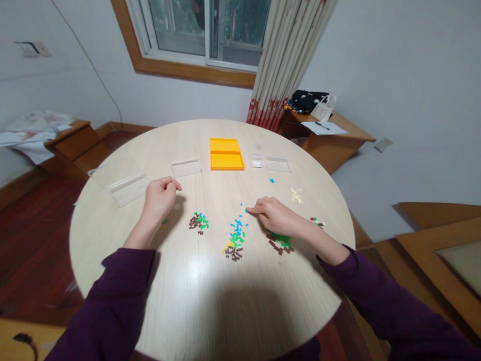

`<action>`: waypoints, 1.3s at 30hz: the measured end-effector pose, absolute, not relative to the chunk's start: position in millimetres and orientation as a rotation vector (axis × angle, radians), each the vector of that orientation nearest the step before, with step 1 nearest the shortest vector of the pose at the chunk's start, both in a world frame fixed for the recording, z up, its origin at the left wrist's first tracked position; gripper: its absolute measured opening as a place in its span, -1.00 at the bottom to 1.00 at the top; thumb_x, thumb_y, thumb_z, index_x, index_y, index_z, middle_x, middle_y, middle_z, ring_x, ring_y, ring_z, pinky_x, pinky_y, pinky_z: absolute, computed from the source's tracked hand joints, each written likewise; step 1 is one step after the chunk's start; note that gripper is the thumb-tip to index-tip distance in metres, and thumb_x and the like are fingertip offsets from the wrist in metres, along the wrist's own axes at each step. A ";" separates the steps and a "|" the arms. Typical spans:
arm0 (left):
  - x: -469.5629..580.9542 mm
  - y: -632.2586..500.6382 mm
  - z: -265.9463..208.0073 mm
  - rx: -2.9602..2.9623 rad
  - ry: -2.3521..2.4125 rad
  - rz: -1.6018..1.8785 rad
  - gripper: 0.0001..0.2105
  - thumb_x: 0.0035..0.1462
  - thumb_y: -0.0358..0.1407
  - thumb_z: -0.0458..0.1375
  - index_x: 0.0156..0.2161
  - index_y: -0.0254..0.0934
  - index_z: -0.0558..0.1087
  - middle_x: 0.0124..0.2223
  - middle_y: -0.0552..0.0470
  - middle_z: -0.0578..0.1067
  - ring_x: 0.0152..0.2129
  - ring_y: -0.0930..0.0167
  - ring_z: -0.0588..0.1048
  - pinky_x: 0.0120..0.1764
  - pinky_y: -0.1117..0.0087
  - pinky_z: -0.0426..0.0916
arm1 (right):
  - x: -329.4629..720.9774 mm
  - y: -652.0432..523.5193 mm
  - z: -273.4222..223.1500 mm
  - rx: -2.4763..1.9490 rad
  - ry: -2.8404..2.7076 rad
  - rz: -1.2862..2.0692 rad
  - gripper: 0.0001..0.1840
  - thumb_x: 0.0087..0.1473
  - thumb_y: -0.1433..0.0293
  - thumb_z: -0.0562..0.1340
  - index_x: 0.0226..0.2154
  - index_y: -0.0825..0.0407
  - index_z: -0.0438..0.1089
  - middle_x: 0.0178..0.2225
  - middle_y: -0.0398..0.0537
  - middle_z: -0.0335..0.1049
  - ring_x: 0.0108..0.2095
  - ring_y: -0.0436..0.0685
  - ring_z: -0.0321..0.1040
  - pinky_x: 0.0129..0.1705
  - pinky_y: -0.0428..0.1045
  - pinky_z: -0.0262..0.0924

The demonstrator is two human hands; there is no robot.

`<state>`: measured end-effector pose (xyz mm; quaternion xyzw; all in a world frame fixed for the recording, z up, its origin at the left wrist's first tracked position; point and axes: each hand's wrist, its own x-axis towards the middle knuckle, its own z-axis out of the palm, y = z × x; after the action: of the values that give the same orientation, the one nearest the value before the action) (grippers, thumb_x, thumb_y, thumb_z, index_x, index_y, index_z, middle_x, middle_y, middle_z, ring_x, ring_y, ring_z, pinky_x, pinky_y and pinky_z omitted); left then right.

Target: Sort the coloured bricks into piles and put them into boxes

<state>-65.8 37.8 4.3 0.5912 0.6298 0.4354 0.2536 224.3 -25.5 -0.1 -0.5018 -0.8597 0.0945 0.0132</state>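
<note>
My right hand reaches left over the table, its index finger stretched out and the other fingers curled. That fingertip touches a small blue piece at the edge of a loose pile. Blue pieces, green pieces, a little yellow and brown pieces make up this middle pile. Under my right wrist lies a second pile of green and brown pieces, partly covered. My left hand hovers with its fingers curled, left of a brown, green and blue pile; what its fingers hold, if anything, is hidden.
An orange open case stands at the back of the round table. Clear plastic boxes lie on both sides of it, a larger one at far left. Pale yellow pieces and small blue ones lie at right.
</note>
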 end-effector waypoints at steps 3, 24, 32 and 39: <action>-66.2 37.9 3.3 1.613 1.713 1.180 -0.82 -0.22 -0.34 -0.07 -0.67 -0.23 0.36 -0.72 0.13 0.21 -0.69 0.44 0.17 -0.53 0.40 0.06 | 215.0 -35.6 3.2 -1.462 -2.706 0.400 -0.56 0.13 0.59 0.00 -0.13 0.10 0.53 -0.35 0.07 0.40 -0.26 0.14 0.26 -0.12 0.04 0.04; -66.2 37.8 4.5 1.600 1.715 1.176 -0.82 -0.22 -0.34 -0.07 -0.67 -0.23 0.35 -0.72 0.13 0.21 -0.69 0.44 0.16 -0.53 0.39 0.04 | 310.9 40.1 -10.7 -2.176 -2.355 -0.096 -0.46 0.11 0.55 -0.03 0.09 0.14 0.39 -0.16 0.21 0.49 -0.17 0.22 0.37 -0.16 0.02 0.11; -66.7 37.9 2.4 1.599 1.715 1.181 -0.82 -0.23 -0.33 -0.07 -0.67 -0.22 0.35 -0.73 0.13 0.20 -0.71 0.45 0.15 -0.55 0.39 0.02 | 303.6 16.1 -12.7 -2.043 -2.483 -0.048 -0.52 0.10 0.55 -0.04 -0.06 0.08 0.48 -0.24 0.18 0.45 -0.23 0.25 0.32 -0.18 0.06 0.05; -66.9 38.8 0.2 1.615 1.721 1.183 -0.82 -0.23 -0.32 -0.07 -0.66 -0.22 0.35 -0.73 0.13 0.20 -0.71 0.45 0.16 -0.56 0.39 0.01 | 298.9 14.7 -12.0 -1.993 -2.475 -0.046 -0.52 0.11 0.54 -0.06 -0.05 0.08 0.44 -0.29 0.12 0.42 -0.26 0.20 0.27 -0.20 0.03 0.03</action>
<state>-66.9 38.8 0.2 0.5925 0.6315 0.4342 0.2483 298.9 14.7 -12.0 -0.6269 -0.7787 -0.0145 -0.0182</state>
